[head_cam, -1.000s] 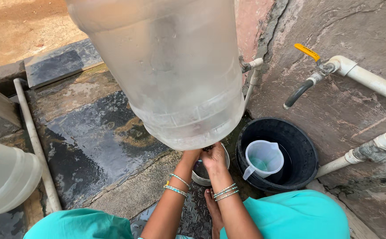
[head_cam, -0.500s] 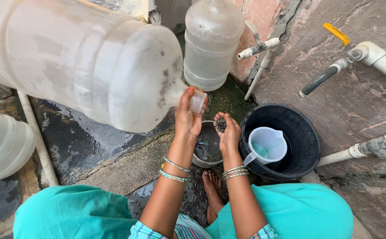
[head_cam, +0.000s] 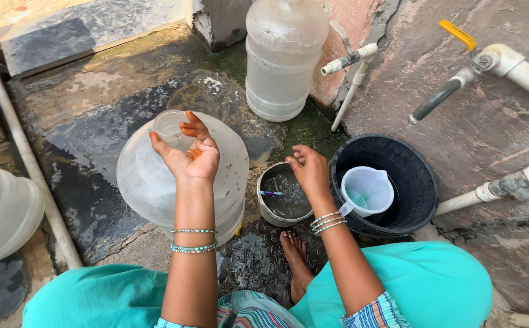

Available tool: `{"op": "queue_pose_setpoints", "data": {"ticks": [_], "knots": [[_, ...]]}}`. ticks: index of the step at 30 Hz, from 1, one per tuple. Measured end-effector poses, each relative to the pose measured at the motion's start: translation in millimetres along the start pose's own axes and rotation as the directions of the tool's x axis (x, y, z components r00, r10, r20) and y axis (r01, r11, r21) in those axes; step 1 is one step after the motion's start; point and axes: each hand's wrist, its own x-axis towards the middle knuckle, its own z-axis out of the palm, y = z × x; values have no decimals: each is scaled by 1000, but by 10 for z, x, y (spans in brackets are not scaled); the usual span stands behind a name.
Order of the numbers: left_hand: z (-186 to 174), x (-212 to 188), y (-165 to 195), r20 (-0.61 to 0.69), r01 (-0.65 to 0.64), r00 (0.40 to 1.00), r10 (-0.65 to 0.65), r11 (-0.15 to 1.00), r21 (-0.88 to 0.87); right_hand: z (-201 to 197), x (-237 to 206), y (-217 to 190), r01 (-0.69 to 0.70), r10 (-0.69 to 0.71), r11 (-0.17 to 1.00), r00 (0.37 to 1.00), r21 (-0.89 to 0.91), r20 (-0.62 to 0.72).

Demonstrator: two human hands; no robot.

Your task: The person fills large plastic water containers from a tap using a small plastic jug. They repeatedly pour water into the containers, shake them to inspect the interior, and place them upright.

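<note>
A large clear plastic water jug [head_cam: 149,182] stands upright on the wet stone floor in front of me. My left hand [head_cam: 188,152] hovers palm-up over its neck, fingers apart, touching or just above the mouth. My right hand [head_cam: 310,170] hangs open above a small metal bowl [head_cam: 270,209] that holds water and a thin stick-like object. Both wrists wear bangles.
A black bucket [head_cam: 410,182] with a clear plastic jug [head_cam: 367,189] inside sits at right. A second water bottle [head_cam: 282,54] stands by the wall near white pipes and a tap [head_cam: 440,97] with a yellow handle. Another container [head_cam: 0,212] lies at far left. My bare foot [head_cam: 295,258] rests below the bowl.
The big jug, held up and tilted earlier, now stands upright on the floor. My left hand has left the neck and opened; my right hand has moved over the bowl.
</note>
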Motion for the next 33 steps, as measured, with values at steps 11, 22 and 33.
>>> {"op": "queue_pose_setpoints", "data": {"ticks": [11, 22, 33], "knots": [[49, -353, 232, 173, 137, 955, -240, 878, 459, -2141, 1417, -182, 211, -431, 875, 749, -436, -504], [108, -754, 58, 443, -395, 896, -26, 407, 824, -2613, 897, 72, 30, -237, 792, 935, -609, -262], [3, -697, 142, 900, -505, 434, -35, -837, 211, -1382, -552, 1896, 211, 73, 708, 927, -674, 367]]}}
